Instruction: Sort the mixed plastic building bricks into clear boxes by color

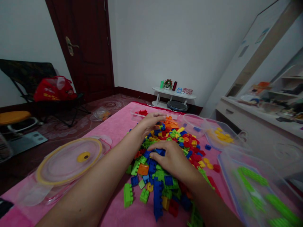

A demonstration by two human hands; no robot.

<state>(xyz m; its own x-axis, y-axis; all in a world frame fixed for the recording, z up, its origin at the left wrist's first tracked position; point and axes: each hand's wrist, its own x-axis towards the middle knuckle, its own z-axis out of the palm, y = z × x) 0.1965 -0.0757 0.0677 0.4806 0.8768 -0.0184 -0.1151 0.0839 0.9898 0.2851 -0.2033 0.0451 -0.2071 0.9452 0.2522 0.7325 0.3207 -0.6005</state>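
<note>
A big loose heap of toy building bricks in blue, green, red, yellow and orange covers the middle of the pink cloth. My left hand reaches over the far left side of the heap, its fingers stretched towards some orange bricks. Nearer to me, my right hand rests on the heap with thumb and forefinger apart above blue bricks. Its other fingers are partly hidden. A long blue brick and a green brick lie at the near edge.
Clear boxes at the right hold yellow bricks and long green bricks. Red pieces sit in a clear box at the far edge. A clear round lid with a yellow rim lies left of my left forearm. A drawer cabinet stands right.
</note>
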